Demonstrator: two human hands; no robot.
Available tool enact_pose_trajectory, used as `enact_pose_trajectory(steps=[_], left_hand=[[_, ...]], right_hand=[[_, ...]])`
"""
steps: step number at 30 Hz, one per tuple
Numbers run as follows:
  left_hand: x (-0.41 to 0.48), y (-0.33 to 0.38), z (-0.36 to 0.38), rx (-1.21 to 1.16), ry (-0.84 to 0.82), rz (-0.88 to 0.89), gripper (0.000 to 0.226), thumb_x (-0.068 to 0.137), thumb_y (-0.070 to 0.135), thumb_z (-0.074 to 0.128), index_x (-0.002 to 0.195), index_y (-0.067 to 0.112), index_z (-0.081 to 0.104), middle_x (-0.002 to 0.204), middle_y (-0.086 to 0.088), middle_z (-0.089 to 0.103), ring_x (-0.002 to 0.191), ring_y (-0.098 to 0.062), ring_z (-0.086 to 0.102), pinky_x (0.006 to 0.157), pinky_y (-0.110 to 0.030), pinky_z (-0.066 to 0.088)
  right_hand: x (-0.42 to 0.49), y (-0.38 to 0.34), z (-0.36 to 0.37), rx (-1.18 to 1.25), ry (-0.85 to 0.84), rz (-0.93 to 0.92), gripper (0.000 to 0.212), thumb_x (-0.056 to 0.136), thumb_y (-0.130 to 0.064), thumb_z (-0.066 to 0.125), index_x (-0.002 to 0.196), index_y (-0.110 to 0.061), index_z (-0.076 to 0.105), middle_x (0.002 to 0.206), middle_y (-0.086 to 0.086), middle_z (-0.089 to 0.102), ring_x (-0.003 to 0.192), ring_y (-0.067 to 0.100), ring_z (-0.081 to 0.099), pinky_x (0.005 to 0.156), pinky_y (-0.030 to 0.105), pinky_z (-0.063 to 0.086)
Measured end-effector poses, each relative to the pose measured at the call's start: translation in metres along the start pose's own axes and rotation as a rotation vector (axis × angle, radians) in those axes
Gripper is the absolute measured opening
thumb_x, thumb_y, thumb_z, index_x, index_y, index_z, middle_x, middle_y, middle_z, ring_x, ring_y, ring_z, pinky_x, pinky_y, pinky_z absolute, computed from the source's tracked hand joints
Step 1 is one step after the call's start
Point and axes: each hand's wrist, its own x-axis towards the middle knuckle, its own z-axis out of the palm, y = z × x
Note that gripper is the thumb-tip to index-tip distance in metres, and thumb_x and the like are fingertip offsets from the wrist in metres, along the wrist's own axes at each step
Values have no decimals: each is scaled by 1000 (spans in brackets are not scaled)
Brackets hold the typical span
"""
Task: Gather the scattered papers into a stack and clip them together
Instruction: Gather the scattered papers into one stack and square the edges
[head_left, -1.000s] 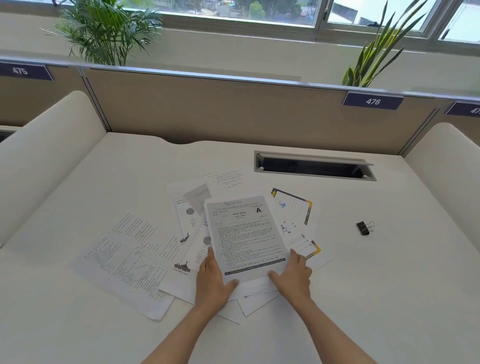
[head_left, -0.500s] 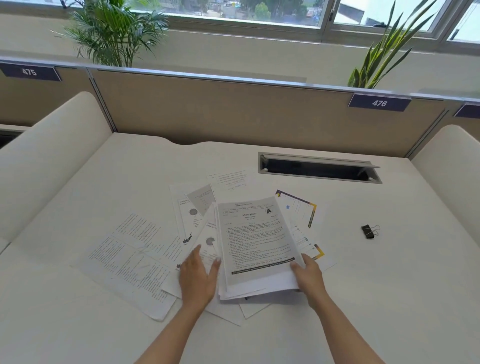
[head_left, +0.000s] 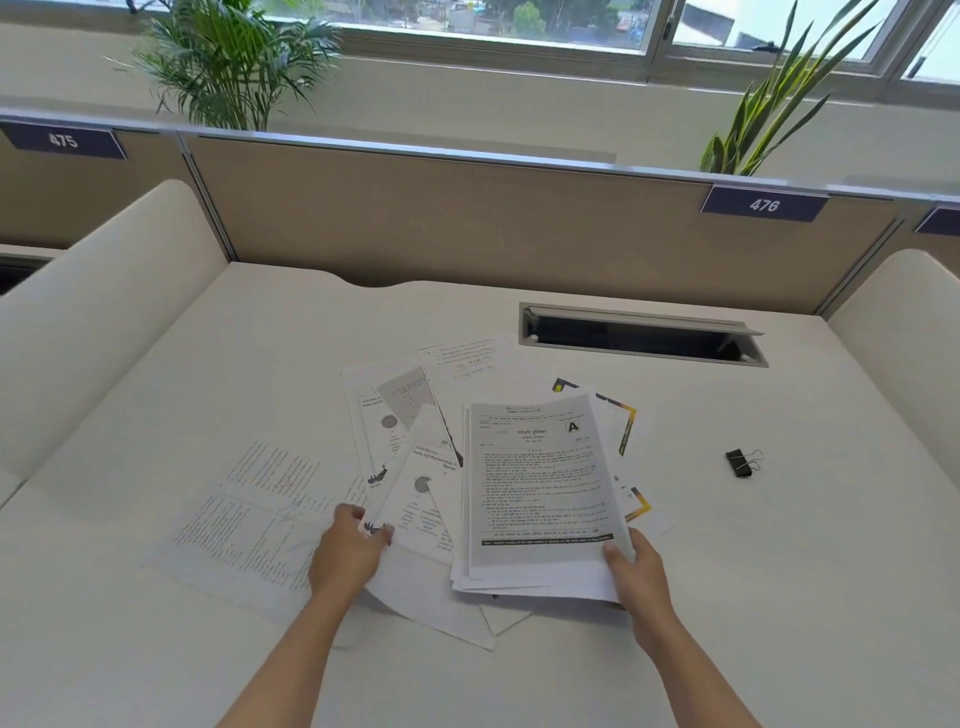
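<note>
Head-worn view, downward over desk (head_left: 779, 571)

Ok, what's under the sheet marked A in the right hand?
Below the sheet marked A, edges of a few white sheets show along its near side, and a yellow-and-black bordered page sticks out to the right. Their print and exact count are covered.

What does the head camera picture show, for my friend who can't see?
A right hand holds a paper stack by its near corner while the left hand pinches a loose sheet beside it. Other papers lie scattered on the desk; a black binder clip sits apart.
</note>
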Motion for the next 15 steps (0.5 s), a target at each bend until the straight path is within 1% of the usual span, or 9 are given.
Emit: enact_pose_trajectory(steps=[1, 3, 5, 6, 8, 9, 12, 15], left_hand=[[0, 0, -1, -6, -7, 30, 41, 88, 34, 63, 122, 14, 52, 118, -12, 64, 103, -33, 60, 86, -42, 49], [-1, 0, -4, -61, 6, 77, 31, 93, 30, 57, 118, 14, 61, 114, -11, 67, 101, -32, 61, 85, -41, 50], [-3, 1, -9, -139, 60, 110, 21, 95, 26, 54, 108, 15, 66, 104, -9, 70, 91, -30, 62, 74, -37, 50], [-4, 2, -12, -171, 93, 127, 16, 95, 24, 54, 98, 18, 68, 97, -8, 71, 85, -28, 62, 67, -34, 47], [-5, 3, -21, -222, 159, 157, 20, 95, 22, 53, 79, 22, 66, 79, -4, 69, 73, -26, 61, 60, -32, 42], [-6, 3, -26, -244, 189, 161, 23, 95, 21, 54, 75, 19, 65, 74, -4, 66, 72, -27, 61, 59, -32, 41], [-2, 2, -43, -308, 291, 161, 23, 94, 22, 56, 78, 9, 66, 70, -7, 64, 71, -32, 60, 58, -31, 39], [0, 1, -61, -375, 415, 179, 21, 94, 25, 57, 82, 11, 66, 69, -5, 61, 67, -26, 54, 52, -27, 34]], right_hand=[[-1, 0, 3, 11, -8, 4, 33, 96, -11, 51, 128, -15, 54, 116, 7, 62, 102, 25, 57, 84, 35, 44], [-4, 0, 7, 31, -28, 8, 34, 96, -11, 51, 129, -16, 53, 117, 5, 62, 103, 25, 57, 84, 33, 43], [-6, -1, 10, 31, -45, 1, 34, 96, -11, 51, 129, -17, 53, 118, 4, 62, 104, 24, 57, 84, 33, 44], [-7, -1, 11, 29, -48, -4, 33, 96, -11, 51, 128, -17, 54, 117, 4, 63, 103, 24, 58, 84, 34, 45], [-7, -1, 11, 21, -51, -10, 31, 96, -11, 50, 126, -18, 55, 114, 4, 64, 100, 23, 59, 82, 33, 46], [-7, -1, 11, 15, -51, -12, 31, 96, -10, 50, 126, -18, 55, 113, 3, 64, 99, 23, 59, 82, 33, 46], [-6, 0, 11, -3, -46, -6, 33, 96, -11, 50, 129, -17, 53, 118, 5, 62, 103, 25, 58, 87, 38, 48], [-6, 2, 11, -29, -39, 0, 35, 96, -12, 50, 130, -15, 53, 121, 9, 62, 106, 28, 57, 92, 40, 47]])
